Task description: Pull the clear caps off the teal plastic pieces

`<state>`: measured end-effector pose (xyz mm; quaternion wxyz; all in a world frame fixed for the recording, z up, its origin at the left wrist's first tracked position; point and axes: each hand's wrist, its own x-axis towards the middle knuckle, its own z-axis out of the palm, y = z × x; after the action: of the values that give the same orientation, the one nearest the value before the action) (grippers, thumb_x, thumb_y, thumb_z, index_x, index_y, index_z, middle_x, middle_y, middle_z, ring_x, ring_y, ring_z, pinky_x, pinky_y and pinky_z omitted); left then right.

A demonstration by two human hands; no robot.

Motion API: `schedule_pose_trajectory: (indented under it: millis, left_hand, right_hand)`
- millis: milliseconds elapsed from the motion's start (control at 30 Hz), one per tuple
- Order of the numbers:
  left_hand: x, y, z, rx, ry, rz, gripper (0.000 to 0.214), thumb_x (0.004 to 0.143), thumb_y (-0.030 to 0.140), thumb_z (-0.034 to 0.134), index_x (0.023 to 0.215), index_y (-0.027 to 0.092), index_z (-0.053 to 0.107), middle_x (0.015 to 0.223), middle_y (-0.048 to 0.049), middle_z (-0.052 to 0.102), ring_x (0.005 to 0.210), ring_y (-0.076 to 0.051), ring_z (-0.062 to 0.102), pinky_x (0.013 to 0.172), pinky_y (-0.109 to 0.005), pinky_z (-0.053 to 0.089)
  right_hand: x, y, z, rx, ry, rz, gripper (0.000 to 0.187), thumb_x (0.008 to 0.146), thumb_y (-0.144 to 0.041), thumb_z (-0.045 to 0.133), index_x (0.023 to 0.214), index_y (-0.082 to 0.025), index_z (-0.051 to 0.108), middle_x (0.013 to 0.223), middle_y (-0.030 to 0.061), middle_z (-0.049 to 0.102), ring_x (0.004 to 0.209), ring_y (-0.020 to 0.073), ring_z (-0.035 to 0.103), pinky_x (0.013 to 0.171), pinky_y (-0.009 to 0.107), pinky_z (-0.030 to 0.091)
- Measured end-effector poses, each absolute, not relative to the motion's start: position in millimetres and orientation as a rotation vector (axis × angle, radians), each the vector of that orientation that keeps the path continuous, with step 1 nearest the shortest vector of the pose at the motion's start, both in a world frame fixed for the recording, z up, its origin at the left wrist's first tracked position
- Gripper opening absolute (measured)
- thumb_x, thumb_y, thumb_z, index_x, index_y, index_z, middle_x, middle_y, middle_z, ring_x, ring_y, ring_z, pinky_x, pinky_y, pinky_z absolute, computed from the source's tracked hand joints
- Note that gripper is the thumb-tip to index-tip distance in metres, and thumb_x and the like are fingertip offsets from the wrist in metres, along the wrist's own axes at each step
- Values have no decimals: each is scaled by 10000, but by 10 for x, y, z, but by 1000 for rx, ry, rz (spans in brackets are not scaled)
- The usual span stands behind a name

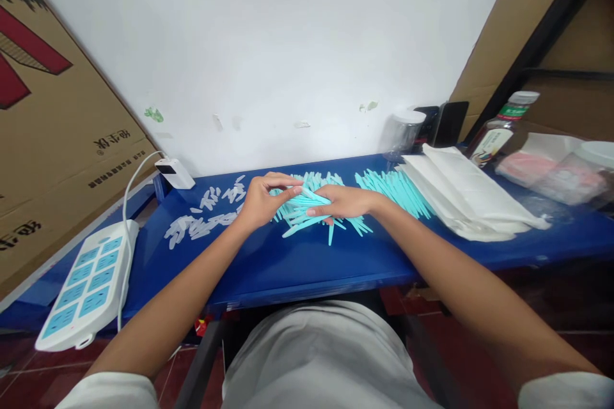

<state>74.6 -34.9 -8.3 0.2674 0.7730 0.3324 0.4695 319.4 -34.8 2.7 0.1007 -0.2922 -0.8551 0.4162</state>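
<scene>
A loose heap of thin turquoise plastic sticks [307, 212] lies in the middle of the blue table [297, 265]. My left hand [263, 200] is curled over the heap's left side, fingertips pinching a stick. Over the heap's right side, my right hand [345, 200] rests with closed fingers holding a bundle of the sticks. The two hands nearly touch at the fingertips. A second fan of turquoise sticks [396, 188] lies to the right. Small clear plastic caps [204, 220] are scattered to the left of my left hand.
A stack of white paper bags [467, 201] lies at the right. Behind it stand a clear jar [403, 131], a dark phone [448, 123] and a bottle [499, 131]. A white power strip [89, 284] hangs off the left edge; cardboard [52, 140] leans at the left.
</scene>
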Motion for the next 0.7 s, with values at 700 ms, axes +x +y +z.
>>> schedule_pose_trajectory:
  millis: [700]
  left_hand:
    - [829, -514, 17, 2409, 940, 1431, 224, 981, 370, 660, 1097, 280, 828, 1117, -79, 745, 1093, -250, 665, 986, -445, 530]
  right_hand:
    - [3191, -378, 73, -828, -2376, 1145, 493, 948, -615, 610, 756, -160, 611, 633, 6, 638, 546, 117, 519, 563, 253, 399]
